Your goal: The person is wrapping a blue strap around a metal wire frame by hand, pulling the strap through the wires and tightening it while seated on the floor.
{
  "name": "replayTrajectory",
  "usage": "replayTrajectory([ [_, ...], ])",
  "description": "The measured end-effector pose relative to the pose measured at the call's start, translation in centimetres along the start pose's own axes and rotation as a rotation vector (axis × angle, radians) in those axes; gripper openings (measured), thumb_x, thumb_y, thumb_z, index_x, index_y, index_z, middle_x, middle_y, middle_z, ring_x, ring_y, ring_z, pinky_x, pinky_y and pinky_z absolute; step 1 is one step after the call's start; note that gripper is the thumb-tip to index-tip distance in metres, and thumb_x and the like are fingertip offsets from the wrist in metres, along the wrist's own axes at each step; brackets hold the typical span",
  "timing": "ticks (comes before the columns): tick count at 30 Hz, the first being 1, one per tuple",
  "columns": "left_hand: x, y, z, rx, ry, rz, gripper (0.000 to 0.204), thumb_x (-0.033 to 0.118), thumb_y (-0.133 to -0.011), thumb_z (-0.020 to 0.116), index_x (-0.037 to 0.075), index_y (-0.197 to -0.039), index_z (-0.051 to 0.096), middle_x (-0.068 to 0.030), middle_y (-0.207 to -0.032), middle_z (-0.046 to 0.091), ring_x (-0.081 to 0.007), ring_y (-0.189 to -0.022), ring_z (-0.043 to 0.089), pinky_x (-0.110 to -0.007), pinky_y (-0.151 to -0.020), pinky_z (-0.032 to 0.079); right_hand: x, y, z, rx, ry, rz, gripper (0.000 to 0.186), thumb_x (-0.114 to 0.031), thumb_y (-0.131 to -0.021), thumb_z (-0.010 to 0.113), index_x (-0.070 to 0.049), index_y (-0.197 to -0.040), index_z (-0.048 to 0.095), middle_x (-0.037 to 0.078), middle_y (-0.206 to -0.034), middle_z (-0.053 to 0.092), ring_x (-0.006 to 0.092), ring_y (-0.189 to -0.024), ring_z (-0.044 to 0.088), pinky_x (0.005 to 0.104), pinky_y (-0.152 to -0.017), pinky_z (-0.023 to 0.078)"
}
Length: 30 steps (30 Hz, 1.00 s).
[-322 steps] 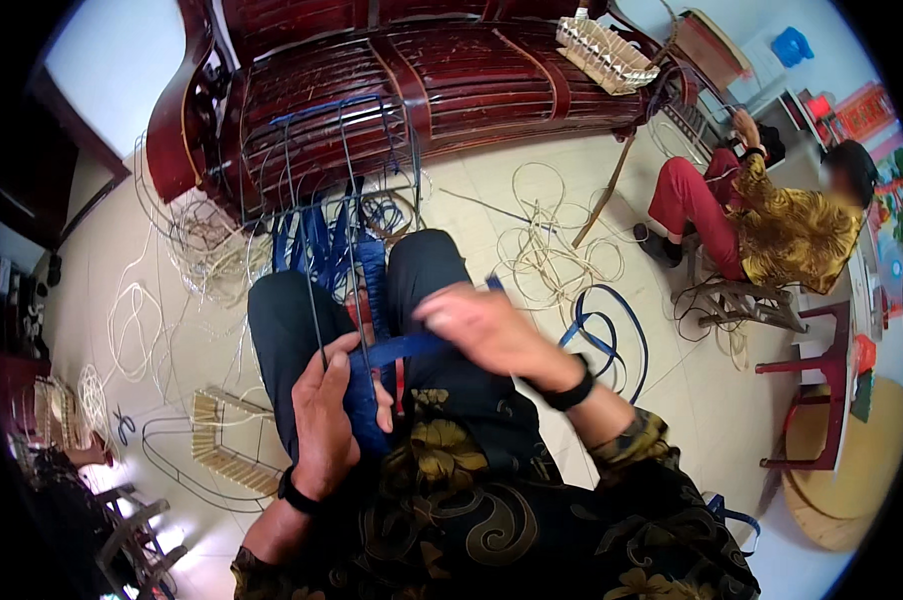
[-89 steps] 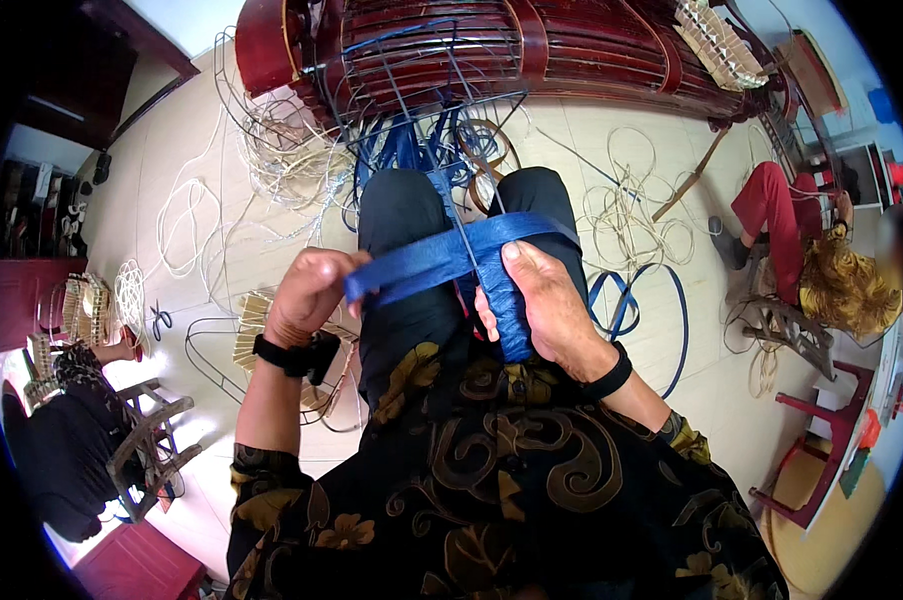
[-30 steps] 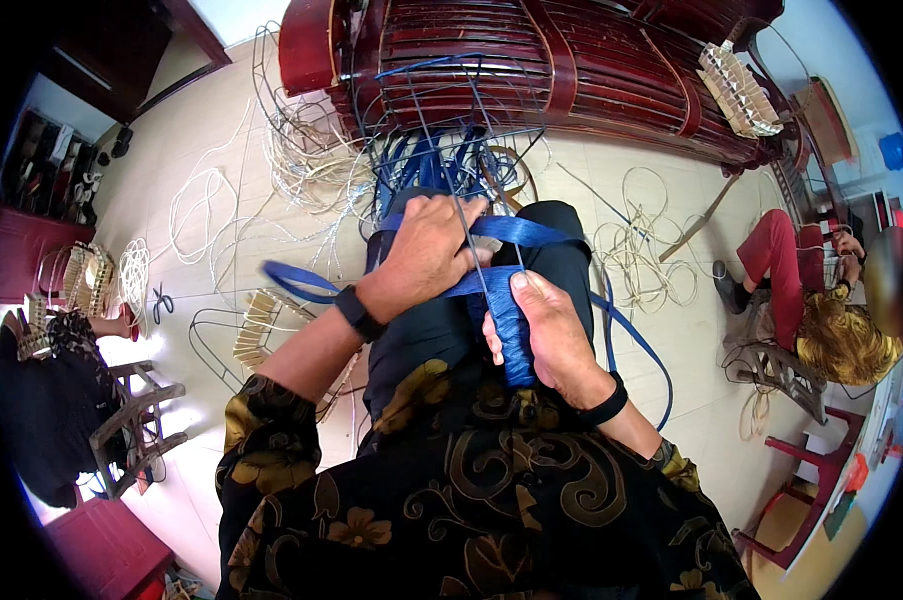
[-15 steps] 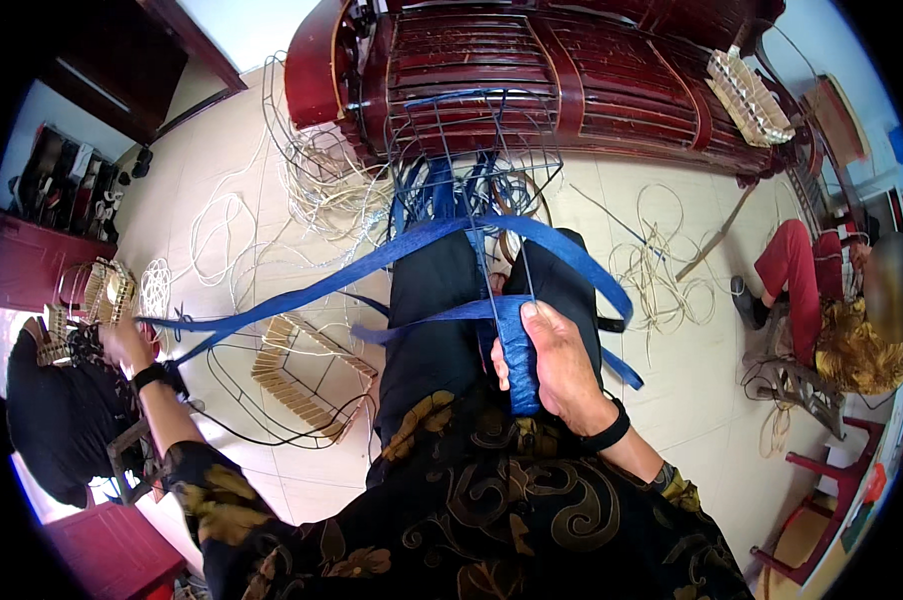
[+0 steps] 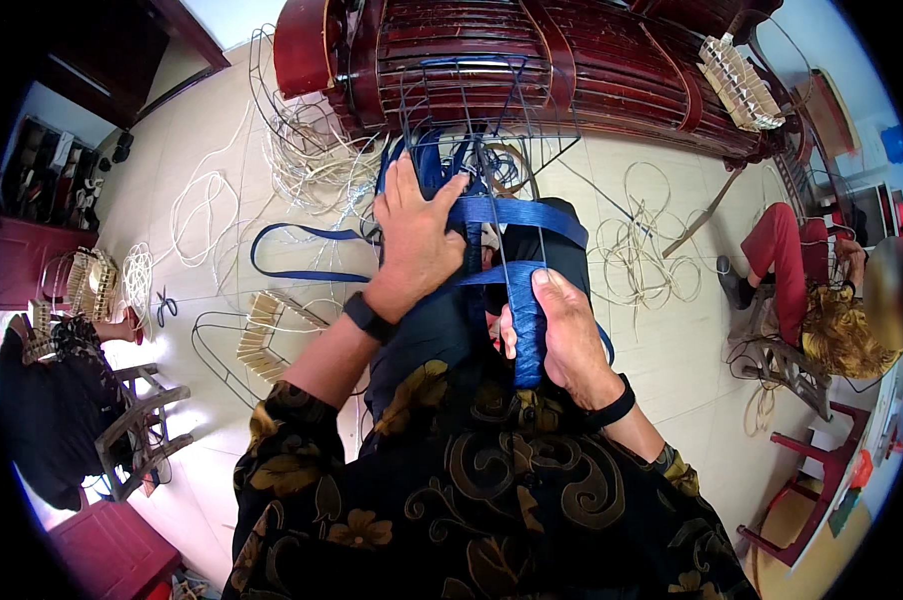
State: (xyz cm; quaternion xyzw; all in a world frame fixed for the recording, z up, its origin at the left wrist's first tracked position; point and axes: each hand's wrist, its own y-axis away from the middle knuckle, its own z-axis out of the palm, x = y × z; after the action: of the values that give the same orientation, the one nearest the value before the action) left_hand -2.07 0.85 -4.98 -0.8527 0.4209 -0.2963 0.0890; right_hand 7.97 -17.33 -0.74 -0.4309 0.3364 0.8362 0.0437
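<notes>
A thin dark wire frame [image 5: 572,133] stretches from my lap toward the sofa, its near section wound in blue strap [image 5: 527,350]. My right hand [image 5: 567,330] grips that wrapped section, thumb on top near its upper end. My left hand [image 5: 417,235] reaches over my left thigh with fingers stretched and spread, beside the frame's long wires and hanging blue strands; whether a fingertip catches a strand is unclear. A loose blue strap [image 5: 517,210] crosses the frame above my right hand, and a loop of strap [image 5: 297,275] trails to the left.
A red wooden sofa [image 5: 452,60] holds a pale woven basket [image 5: 737,82]. Cord coils [image 5: 637,275], scissors [image 5: 167,307] and a partly wrapped frame [image 5: 262,340] lie on the tiles. Seated co-workers are at right [image 5: 777,250] and left [image 5: 42,410], near wooden stools [image 5: 137,420].
My left hand has swung back from far left, where it drew strap out, to the upper frame, fingers spread. My right hand keeps its grip on the wrapped section.
</notes>
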Motion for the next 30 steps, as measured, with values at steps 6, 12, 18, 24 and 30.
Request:
replayTrajectory([
  [6,-7.3,2.4,2.5,0.008,-0.015,0.053,0.026,0.009,-0.071,0.068,0.013,-0.097,0.073,-0.0263,-0.126,0.058,-0.042,-0.119,0.054,-0.05,-0.1,0.04,-0.1,0.0,0.0,-0.001,0.019,0.039,0.03,-0.027,-0.107,0.035,-0.002,-0.103,0.052,0.011,-0.073,0.062,0.0166,-0.054,0.058,0.0306,-0.049,0.052],
  [12,-36.0,12.3,-22.4,0.417,0.83,-1.1,0.035,0.037,-0.098,0.047,0.004,-0.1,0.057,-0.0129,-0.102,0.067,-0.0296,-0.089,0.068,-0.044,-0.074,0.059,-0.2,0.2,-1.1,-0.005,-0.048,-0.019,0.031,-0.028,-0.107,0.035,-0.002,-0.101,0.052,0.011,-0.072,0.062,0.017,-0.055,0.058,0.0309,-0.049,0.051],
  [18,-39.1,19.4,-36.9,0.234,-0.633,-1.045,0.03,0.015,-0.09,0.059,0.003,-0.117,0.066,-0.0126,-0.122,0.066,-0.0251,-0.106,0.066,-0.038,-0.082,0.056,0.3,-0.2,-1.0,-0.056,-0.08,-0.008,0.03,-0.027,-0.107,0.035,-0.002,-0.101,0.052,0.011,-0.074,0.062,0.0165,-0.055,0.058,0.0303,-0.049,0.051],
  [24,-16.2,4.3,-14.0,-0.2,0.418,-0.194,0.046,0.02,-0.092,0.058,0.001,-0.134,0.054,-0.0141,-0.133,0.059,-0.0247,-0.124,0.054,-0.036,-0.106,0.039,-0.1,-0.2,0.1,-0.054,0.015,0.023,0.033,-0.029,-0.107,0.036,-0.001,-0.102,0.054,0.01,-0.074,0.062,0.0151,-0.056,0.059,0.0291,-0.05,0.051],
  [30,-2.4,-1.0,-1.7,-0.751,0.953,-0.144,0.035,0.033,-0.09,0.067,0.003,-0.108,0.067,-0.0046,-0.09,0.065,-0.014,-0.085,0.06,-0.027,-0.079,0.049,0.1,0.5,0.3,-0.034,0.041,-0.012,0.035,-0.03,-0.107,0.037,-0.001,-0.098,0.055,0.01,-0.071,0.062,0.0152,-0.054,0.057,0.0291,-0.049,0.051],
])
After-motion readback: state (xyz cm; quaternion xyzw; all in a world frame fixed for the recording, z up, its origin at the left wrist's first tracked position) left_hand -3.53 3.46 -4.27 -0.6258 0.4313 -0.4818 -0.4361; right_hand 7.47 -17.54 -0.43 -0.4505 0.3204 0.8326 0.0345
